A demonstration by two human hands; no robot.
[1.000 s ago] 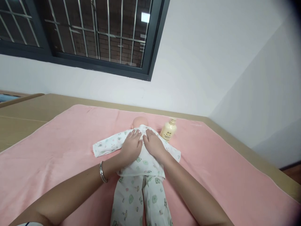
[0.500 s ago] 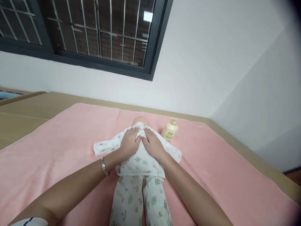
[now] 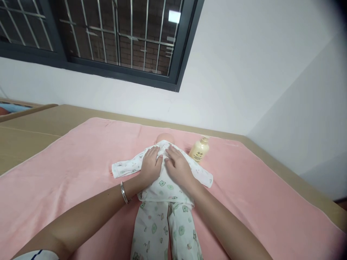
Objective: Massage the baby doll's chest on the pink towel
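Observation:
A baby doll in white printed pyjamas [image 3: 162, 183] lies stretched out, its arms spread to both sides and its legs toward me. Only the rounded, skin-coloured top of its head [image 3: 165, 137] shows beyond the collar. My left hand [image 3: 150, 166] rests flat on the left part of its upper body, fingers extended. Beside it, my right hand [image 3: 179, 166] lies on the right part, also holding nothing. A small gap separates my thumbs. Just past the doll's right-hand sleeve stands a pale yellow pump bottle [image 3: 199, 149].
Beneath the doll spreads a pink blanket [image 3: 252, 202] on a tan surface [image 3: 40, 126]. A white wall [image 3: 217, 79] rises behind it, with a dark-framed, barred window [image 3: 119, 36] at upper left. A wooden rail [image 3: 29, 112] borders the far left.
The view has shifted a little, so everything sits slightly farther right. My thumbs, close together before, are now farther apart. Both hands remain on the doll.

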